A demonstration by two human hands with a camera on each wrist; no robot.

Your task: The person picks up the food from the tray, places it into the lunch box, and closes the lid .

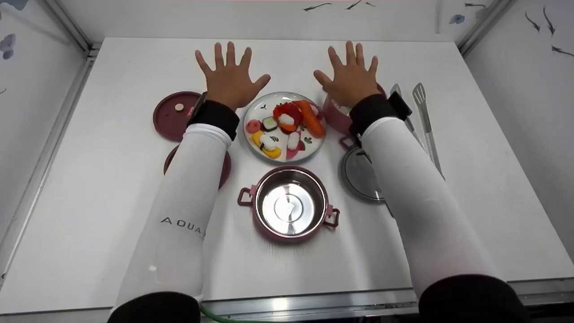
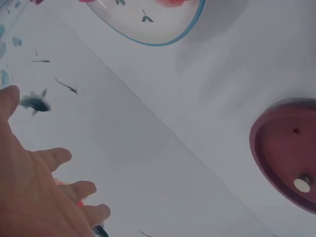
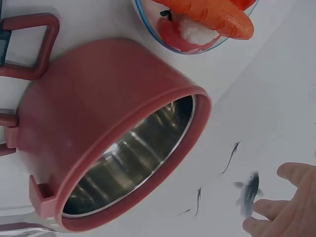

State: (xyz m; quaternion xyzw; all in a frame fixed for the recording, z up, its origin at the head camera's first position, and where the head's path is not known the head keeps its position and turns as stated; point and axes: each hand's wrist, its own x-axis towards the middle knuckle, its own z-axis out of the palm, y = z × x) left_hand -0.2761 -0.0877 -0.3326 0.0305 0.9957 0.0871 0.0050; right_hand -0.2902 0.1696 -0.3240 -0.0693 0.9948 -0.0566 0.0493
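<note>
My left hand [image 1: 231, 83] is held out with its fingers spread and holds nothing, beyond and left of the white plate [image 1: 280, 95]. Spread in the same way, my right hand [image 1: 352, 83] is empty and overlaps the rear red pot [image 1: 334, 116] in the head view. That pot [image 3: 108, 89] shows its steel inside in the right wrist view. The plate bears toy food, with a carrot [image 1: 311, 121] and several sushi pieces. Nearer me, an uncovered red pot [image 1: 289, 240] with two side handles stands between my forearms.
At left lies a dark red lid [image 1: 168, 117] with a pale knob; a second dark red disc [image 1: 225, 170] is partly hidden by my left sleeve. A round grey piece [image 1: 358, 175] lies partly under my right forearm. A slotted spatula [image 1: 421, 98] and another utensil lie at right.
</note>
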